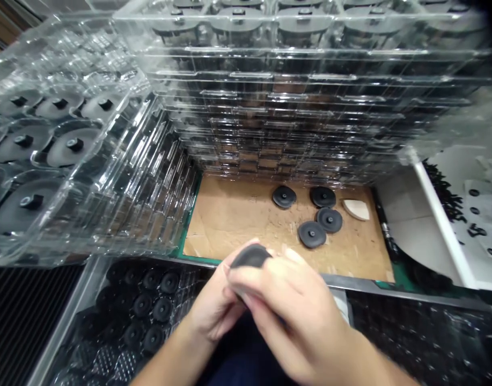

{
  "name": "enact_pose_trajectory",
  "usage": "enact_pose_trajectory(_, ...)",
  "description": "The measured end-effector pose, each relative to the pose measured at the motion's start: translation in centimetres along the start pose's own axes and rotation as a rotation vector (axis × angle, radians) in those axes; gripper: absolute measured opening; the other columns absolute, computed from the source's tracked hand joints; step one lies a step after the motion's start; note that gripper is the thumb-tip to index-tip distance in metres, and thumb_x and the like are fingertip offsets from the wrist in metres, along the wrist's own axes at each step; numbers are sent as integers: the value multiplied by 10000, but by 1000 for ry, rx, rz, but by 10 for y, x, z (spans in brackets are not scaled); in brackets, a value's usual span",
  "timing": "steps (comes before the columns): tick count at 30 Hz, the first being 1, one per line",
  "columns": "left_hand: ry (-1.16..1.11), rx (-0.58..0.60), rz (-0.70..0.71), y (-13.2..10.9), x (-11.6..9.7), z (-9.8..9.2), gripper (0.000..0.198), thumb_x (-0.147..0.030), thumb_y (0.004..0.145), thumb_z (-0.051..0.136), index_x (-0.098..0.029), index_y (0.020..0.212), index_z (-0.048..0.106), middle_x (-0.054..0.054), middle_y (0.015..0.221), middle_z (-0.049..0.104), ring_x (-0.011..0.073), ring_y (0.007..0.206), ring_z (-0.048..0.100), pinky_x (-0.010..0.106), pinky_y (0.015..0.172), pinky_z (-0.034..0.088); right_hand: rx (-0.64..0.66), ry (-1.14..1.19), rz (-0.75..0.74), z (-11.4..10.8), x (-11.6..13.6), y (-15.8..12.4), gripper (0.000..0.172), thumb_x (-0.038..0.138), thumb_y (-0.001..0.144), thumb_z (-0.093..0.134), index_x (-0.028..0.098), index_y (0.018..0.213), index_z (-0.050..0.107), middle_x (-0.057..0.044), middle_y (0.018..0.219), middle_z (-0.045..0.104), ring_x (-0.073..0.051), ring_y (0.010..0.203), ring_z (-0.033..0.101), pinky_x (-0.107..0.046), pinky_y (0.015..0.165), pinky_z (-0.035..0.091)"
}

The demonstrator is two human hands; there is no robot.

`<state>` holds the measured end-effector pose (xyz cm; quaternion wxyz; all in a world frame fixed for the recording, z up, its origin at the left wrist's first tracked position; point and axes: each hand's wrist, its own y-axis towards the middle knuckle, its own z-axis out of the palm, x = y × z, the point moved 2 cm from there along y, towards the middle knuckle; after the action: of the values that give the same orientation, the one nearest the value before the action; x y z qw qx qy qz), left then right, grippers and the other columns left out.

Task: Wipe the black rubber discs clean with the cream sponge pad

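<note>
A dark grey rounded disc-like part point(251, 256) is held between my two hands, above the front edge of the cardboard. My left hand point(217, 300) grips it from the left side. Across its front lie the fingers of my right hand point(289, 295), closed against the part and hiding much of it. Whether my right fingers hold anything small besides is hidden. Beyond my hands, several similar parts with a small centre stub lie on the cardboard, one dark part point(312, 234) nearest to me. A pale wedge-shaped pad point(355, 209) rests at their right.
Tall stacks of clear plastic trays point(270, 107) rise behind the cardboard point(229, 214), with another tray stack point(141, 177) at left. At right stands a white bin point(442, 225) with small black pieces point(442, 190). A lower tray point(149, 305) holds several dark parts.
</note>
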<state>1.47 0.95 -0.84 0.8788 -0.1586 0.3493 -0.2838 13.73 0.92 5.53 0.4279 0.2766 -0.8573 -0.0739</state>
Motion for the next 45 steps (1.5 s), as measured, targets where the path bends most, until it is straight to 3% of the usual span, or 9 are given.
enact_pose_trajectory(6, -65, 55, -117, 3, -5, -4, 553, -262, 412, 926, -216, 934, 749, 1, 937, 752, 135, 857, 673, 186, 790, 508, 34, -229, 113, -18, -10, -16, 228, 87, 888, 458, 156, 1019, 632, -23, 748, 640, -153, 646, 524, -302, 629, 343)
enact_pose_trajectory(11, -59, 89, -134, -3, -8, -5, 453, -130, 576, 851, -223, 1000, 722, 14, 962, 762, 128, 795, 701, 205, 774, 526, -48, -198, 0, -17, -28, -1, 314, 94, 923, 422, 238, 1026, 681, -13, 739, 651, -158, 667, 536, -313, 664, 369)
enact_pose_trajectory(16, -179, 138, -121, -9, -11, -13, 535, -307, 569, 870, -220, 1066, 693, 94, 1165, 713, 222, 875, 723, 248, 723, 572, -55, -29, 408, 4, -64, -35, 244, 264, 942, 498, 241, 1139, 640, -45, 968, 714, -179, 827, 653, -293, 700, 496)
enact_pose_trajectory(21, -198, 136, -142, -7, -9, -13, 476, -299, 580, 864, -217, 1023, 708, 61, 1041, 743, 211, 871, 718, 250, 720, 590, 68, 41, 574, 25, -80, -81, 287, 325, 935, 473, 220, 1127, 659, -71, 1112, 715, -232, 1007, 675, -337, 783, 564)
enact_pose_trajectory(28, -92, 168, -145, -5, -8, -1, 459, -291, 575, 866, -219, 1002, 714, 40, 984, 732, 209, 876, 701, 267, 761, 542, -280, -79, 442, -17, -35, -38, 225, 236, 925, 535, 274, 1132, 615, -18, 1062, 713, -176, 903, 674, -267, 745, 520)
enact_pose_trajectory(32, 28, 79, -44, -3, -4, -7, 537, -428, 482, 885, -210, 951, 741, 15, 879, 726, 158, 858, 652, 224, 815, 488, -127, -101, 72, -12, -7, -8, 308, 85, 909, 497, 200, 1172, 607, -32, 909, 714, -168, 757, 624, -304, 693, 448)
enact_pose_trajectory(36, 11, -35, 7, -1, -2, -14, 620, -412, 450, 899, -242, 1021, 727, -4, 922, 722, 125, 827, 635, 180, 755, 484, -22, -198, 170, -1, -15, -1, 247, 98, 910, 492, 158, 1082, 658, -36, 787, 683, -177, 664, 571, -326, 639, 394)
enact_pose_trajectory(40, 36, 29, 58, 7, -1, -7, 641, -450, 423, 894, -193, 987, 729, 16, 876, 712, 158, 836, 637, 229, 811, 489, -196, -169, 57, 2, -13, -4, 294, 70, 915, 470, 120, 1167, 615, -75, 911, 712, -181, 742, 606, -333, 694, 418)
enact_pose_trajectory(45, -92, 103, 99, 23, -1, 0, 618, -292, 451, 915, -289, 1035, 713, -16, 1040, 743, 180, 936, 693, 244, 846, 524, -171, 24, 345, -7, -12, -38, 249, 164, 899, 546, 207, 1120, 652, -36, 911, 732, -166, 735, 657, -272, 672, 493)
